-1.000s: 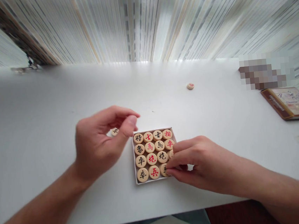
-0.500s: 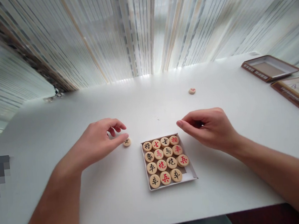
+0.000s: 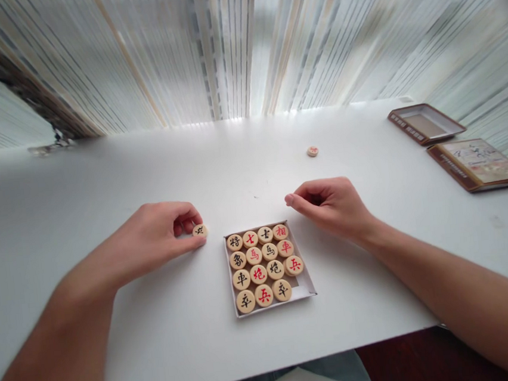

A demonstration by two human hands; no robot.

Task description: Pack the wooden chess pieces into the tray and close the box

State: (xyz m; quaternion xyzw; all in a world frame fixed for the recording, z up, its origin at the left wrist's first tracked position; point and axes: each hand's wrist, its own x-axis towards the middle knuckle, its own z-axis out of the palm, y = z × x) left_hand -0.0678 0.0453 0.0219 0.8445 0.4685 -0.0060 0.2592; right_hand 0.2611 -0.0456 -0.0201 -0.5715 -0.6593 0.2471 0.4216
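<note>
My left hand (image 3: 168,231) pinches a round wooden piece with a black character (image 3: 199,231) between thumb and fingers, left of the box. A shallow white box (image 3: 305,282) holds several round pieces with red or black characters in rows; its lower right corner has a gap. One red piece (image 3: 294,265) at the right side sits slightly raised. My right hand (image 3: 327,204) is above the table, beyond the box's upper right corner, with its thumb and fingertips pressed together. Whether anything is between them is hidden.
A lone piece with a red mark (image 3: 312,151) lies on the white table (image 3: 170,348) farther back. An open brown tray (image 3: 427,123) and a brown box with a picture (image 3: 480,164) are at the right. Striped curtains (image 3: 231,49) hang behind the table.
My left hand has closed on the black-character piece, which lay beside its thumb before. My right hand keeps its pinched shape. The whole view has shifted slightly.
</note>
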